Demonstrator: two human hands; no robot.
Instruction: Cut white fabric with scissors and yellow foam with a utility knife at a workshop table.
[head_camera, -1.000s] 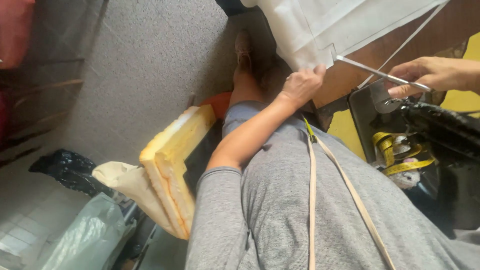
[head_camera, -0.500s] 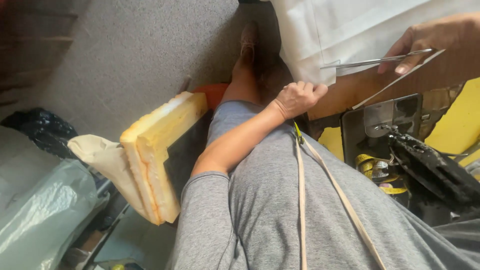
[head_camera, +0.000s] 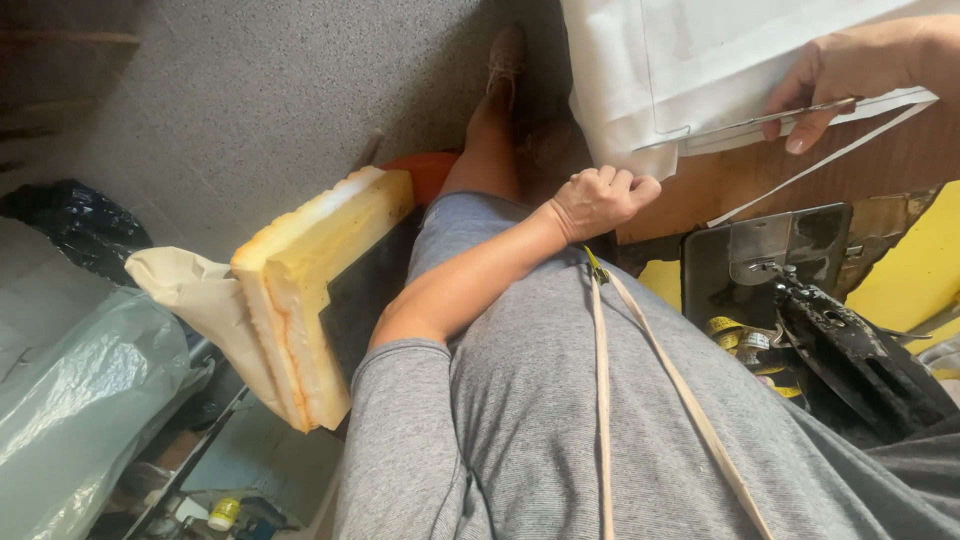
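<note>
A white fabric piece (head_camera: 700, 70) is laid over the edge of a brown wooden table (head_camera: 760, 170), its lower corner hanging off the near side. The right hand (head_camera: 850, 75) is closed around a thin metal tool (head_camera: 760, 122), probably scissors or long tweezers, though the blades are too slim to be told for certain; the tool is pressed flat against the cloth near its lower hem. The left hand (head_camera: 597, 200) is curled into a loose fist just below the drooping corner of the cloth, and whether an edge of it is pinched there cannot be told.

The fabric is judged light, limp and easily creased, so it would best be taken by the hem or a corner and kept flat on the table. A narrow white strip (head_camera: 830, 160) trails from it diagonally.

Below the table a black sewing machine part (head_camera: 850, 350) and a yellow measuring tape (head_camera: 740, 335) are seen. Beside the grey-clad lap, a yellowed foam cushion (head_camera: 310, 290) is propped upright, with a clear plastic bag (head_camera: 80, 400) further left.
</note>
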